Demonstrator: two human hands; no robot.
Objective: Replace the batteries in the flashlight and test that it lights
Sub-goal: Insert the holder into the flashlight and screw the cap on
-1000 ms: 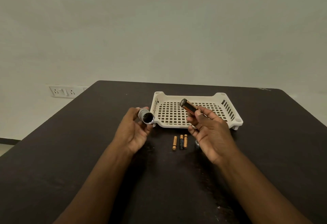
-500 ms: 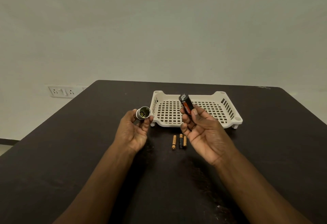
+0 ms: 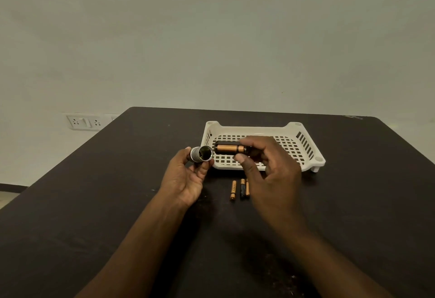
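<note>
My left hand grips the silver flashlight body, its open end turned to the right. My right hand pinches a black battery holder with copper-coloured batteries in it. The holder lies level, and its left end sits just to the right of the flashlight's open mouth without entering it. Three loose small batteries lie side by side on the dark table below my right thumb; my hand partly covers the rightmost one.
A white slotted plastic basket stands on the table behind my hands. A wall socket plate is on the wall at the left, beyond the table's edge.
My right hand has turned the battery holder from upright to level and brought it left, up to the flashlight's open end. My left hand has tilted the flashlight's opening toward it.
</note>
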